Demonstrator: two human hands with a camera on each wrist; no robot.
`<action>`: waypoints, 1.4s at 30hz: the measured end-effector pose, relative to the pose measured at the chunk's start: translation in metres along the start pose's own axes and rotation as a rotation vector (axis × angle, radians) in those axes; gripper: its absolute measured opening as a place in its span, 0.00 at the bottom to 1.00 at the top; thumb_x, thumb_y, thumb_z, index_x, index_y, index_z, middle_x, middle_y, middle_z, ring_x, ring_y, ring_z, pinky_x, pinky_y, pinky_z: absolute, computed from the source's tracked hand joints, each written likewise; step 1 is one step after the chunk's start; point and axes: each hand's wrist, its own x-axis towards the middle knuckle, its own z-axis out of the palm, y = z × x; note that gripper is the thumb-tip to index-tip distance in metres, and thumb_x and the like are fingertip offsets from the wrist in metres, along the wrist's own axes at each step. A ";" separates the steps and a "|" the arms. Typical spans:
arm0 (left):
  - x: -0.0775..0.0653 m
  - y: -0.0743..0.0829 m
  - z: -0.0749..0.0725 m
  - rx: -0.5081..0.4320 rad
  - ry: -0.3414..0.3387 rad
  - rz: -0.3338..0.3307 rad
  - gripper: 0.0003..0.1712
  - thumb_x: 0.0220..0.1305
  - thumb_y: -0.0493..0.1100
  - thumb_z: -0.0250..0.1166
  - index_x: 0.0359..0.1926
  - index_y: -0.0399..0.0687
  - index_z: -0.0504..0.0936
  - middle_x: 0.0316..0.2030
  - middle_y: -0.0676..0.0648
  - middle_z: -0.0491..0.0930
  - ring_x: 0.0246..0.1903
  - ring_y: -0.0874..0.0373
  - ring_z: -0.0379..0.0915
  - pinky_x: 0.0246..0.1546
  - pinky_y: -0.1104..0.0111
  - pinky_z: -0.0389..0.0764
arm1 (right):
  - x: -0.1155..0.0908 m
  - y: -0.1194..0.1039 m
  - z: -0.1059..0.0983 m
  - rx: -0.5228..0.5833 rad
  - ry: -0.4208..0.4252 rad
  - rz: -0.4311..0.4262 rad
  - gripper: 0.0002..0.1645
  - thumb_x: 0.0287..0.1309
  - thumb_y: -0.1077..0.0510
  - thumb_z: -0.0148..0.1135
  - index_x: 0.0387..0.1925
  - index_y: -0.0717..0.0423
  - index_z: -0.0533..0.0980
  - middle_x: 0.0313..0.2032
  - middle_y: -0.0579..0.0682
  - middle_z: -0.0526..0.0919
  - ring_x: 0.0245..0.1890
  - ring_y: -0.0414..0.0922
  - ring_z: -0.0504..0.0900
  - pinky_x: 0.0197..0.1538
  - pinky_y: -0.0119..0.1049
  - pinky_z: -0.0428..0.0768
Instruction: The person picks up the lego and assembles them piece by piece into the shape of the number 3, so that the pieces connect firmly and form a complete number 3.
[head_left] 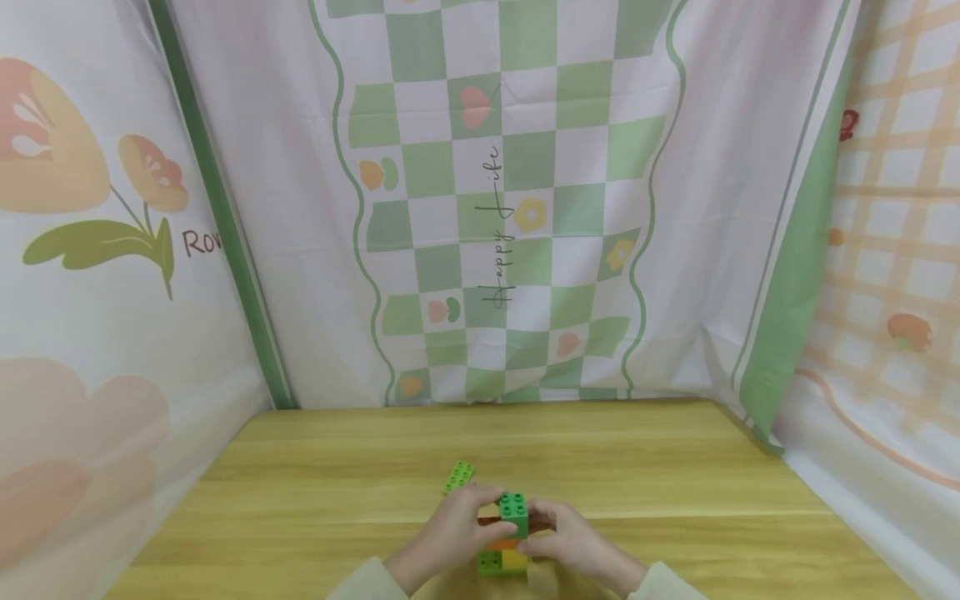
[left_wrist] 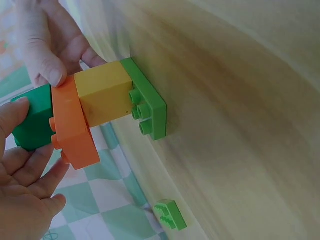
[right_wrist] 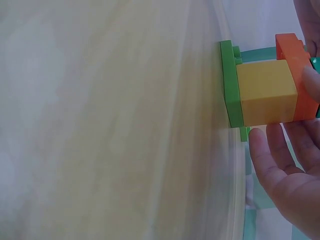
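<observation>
Between my hands a stack of toy building blocks stands on the table. Its base is a light green studded plate (left_wrist: pixel 155 112), then a yellow block (left_wrist: pixel 106 95), an orange block (left_wrist: pixel 74 122), and a dark green block (head_left: pixel 513 515) on top. My left hand (head_left: pixel 459 529) pinches the dark green block between thumb and fingers. From the other side, my right hand (head_left: pixel 576 543) grips the orange block, its thumb on the near face. The orange block overhangs the yellow one to the left. Bare studs show on the base plate's left part.
A second light green plate (head_left: pixel 459 476) lies studs up on the wooden table (head_left: pixel 637 467), just beyond my left hand. Printed cloth (head_left: pixel 525 250) hangs along the table's back edge, with more cloth at both sides.
</observation>
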 end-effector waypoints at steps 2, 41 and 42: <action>0.001 0.000 -0.001 0.016 -0.006 0.005 0.13 0.58 0.52 0.62 0.43 0.58 0.81 0.41 0.64 0.78 0.44 0.70 0.72 0.59 0.47 0.57 | 0.000 0.000 0.000 0.003 0.002 0.002 0.21 0.58 0.63 0.59 0.53 0.63 0.70 0.46 0.51 0.77 0.47 0.53 0.72 0.43 0.45 0.77; -0.001 0.000 0.001 0.171 0.037 0.081 0.11 0.56 0.48 0.66 0.41 0.55 0.80 0.41 0.63 0.78 0.44 0.70 0.72 0.57 0.46 0.59 | -0.001 -0.002 0.000 0.003 -0.009 0.020 0.24 0.59 0.57 0.60 0.55 0.62 0.70 0.47 0.53 0.76 0.48 0.54 0.72 0.44 0.45 0.77; -0.001 0.000 0.002 0.173 0.043 0.084 0.11 0.56 0.48 0.66 0.41 0.55 0.80 0.41 0.63 0.78 0.44 0.70 0.72 0.57 0.46 0.59 | -0.001 -0.002 0.000 0.005 -0.010 0.022 0.24 0.59 0.57 0.60 0.55 0.62 0.70 0.47 0.53 0.76 0.48 0.54 0.72 0.44 0.45 0.77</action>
